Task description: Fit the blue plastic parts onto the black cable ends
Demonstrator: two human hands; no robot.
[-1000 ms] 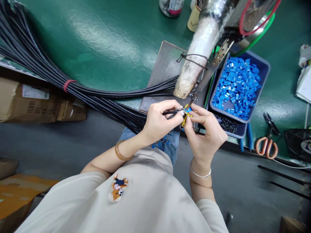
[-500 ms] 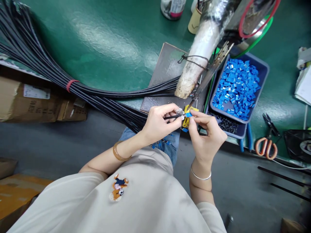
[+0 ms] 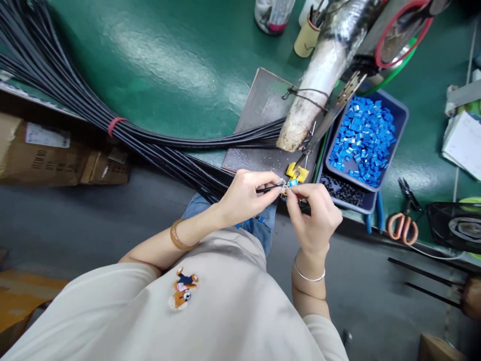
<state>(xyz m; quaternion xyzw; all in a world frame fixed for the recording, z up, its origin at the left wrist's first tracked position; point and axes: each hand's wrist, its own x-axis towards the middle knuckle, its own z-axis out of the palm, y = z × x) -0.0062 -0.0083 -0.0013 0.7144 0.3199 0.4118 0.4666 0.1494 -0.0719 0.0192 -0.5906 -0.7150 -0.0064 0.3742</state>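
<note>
My left hand (image 3: 244,196) is closed in a pinch on the end of a thin black cable (image 3: 267,189) at the front edge of the green bench. My right hand (image 3: 314,216) is pinched on a small blue connector piece (image 3: 292,183) held against that cable's stripped tip. Both hands meet just below a yellow holder (image 3: 296,172) on a dark plate (image 3: 263,125). A long bundle of black cables (image 3: 124,133), tied with a red band, runs from the upper left down to my hands.
A blue tray (image 3: 400,111) of blue connector pieces stands right of the plate. Above it leans a foil-wrapped tube (image 3: 319,85). Orange-handled scissors (image 3: 404,220) lie at the right. Cardboard boxes (image 3: 45,160) sit under the bench on the left.
Both hands have drawn slightly down and toward me, away from the yellow holder, still pinching the cable end and blue piece. The camera view has shifted a little.
</note>
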